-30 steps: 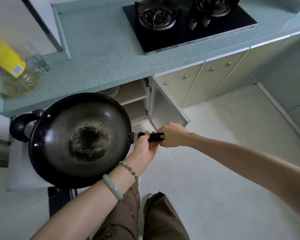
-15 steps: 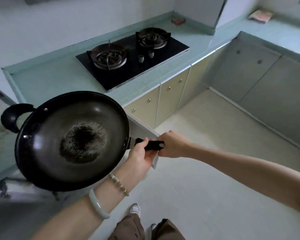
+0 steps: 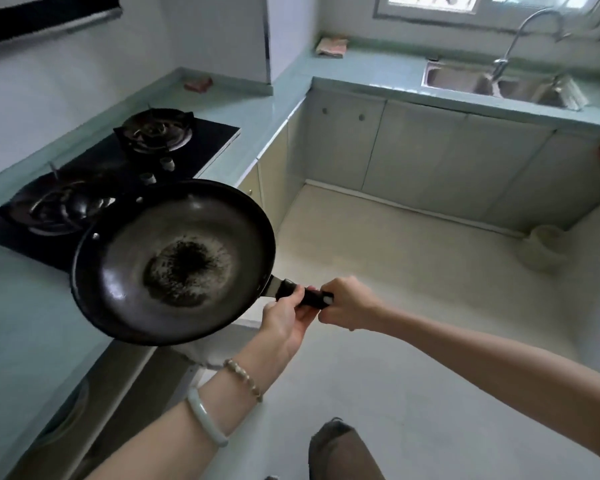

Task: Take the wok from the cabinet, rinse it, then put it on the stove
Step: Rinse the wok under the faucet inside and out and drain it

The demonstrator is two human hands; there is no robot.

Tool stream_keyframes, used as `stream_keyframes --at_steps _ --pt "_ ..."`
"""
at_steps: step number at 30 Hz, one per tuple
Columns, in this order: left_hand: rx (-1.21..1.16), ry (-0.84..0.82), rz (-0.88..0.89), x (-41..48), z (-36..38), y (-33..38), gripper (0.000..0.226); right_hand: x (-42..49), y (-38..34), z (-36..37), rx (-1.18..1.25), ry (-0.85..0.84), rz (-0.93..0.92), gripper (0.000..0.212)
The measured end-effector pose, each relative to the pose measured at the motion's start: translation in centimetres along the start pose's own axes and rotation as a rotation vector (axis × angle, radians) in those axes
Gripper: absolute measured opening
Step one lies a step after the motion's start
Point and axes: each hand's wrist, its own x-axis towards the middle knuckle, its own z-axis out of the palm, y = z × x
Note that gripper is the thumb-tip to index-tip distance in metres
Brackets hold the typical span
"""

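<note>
A black wok [image 3: 174, 261] with a scorched patch in its bottom hangs in the air over the counter's edge, in front of the stove [image 3: 118, 171]. Both hands grip its long black handle: my left hand [image 3: 286, 318] nearer the bowl, my right hand [image 3: 349, 303] at the handle's end. The two-burner black stove lies on the counter at the left. A steel sink [image 3: 465, 79] with a tall curved tap [image 3: 520, 39] sits at the far right under the window. The cabinet is out of view apart from an open door edge below the wok.
The pale green counter [image 3: 284, 98] runs in an L from the stove round to the sink. A folded cloth [image 3: 331, 46] lies near the corner. Shut cabinet doors [image 3: 430, 154] line the walls. A small white bin [image 3: 542, 251] stands on the floor at right.
The view has swung right and up, bringing the sink and window into sight. The wok, still held by both hands, now hangs in front of the stove; the oil bottle has left the view.
</note>
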Motion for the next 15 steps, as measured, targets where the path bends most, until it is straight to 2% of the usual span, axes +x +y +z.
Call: stream_keyframes --at_steps 7,15 --pt "0.092 -0.056 -0.048 5.7 8.0 -1.6 0.012 3.7 7.0 -5.0 -0.008 0.057 0.071 0.006" --pt "0.084 -0.062 -0.063 13.6 19.9 -2.5 0.016 10.9 15.3 -14.0 -0.076 0.062 0.090 0.008"
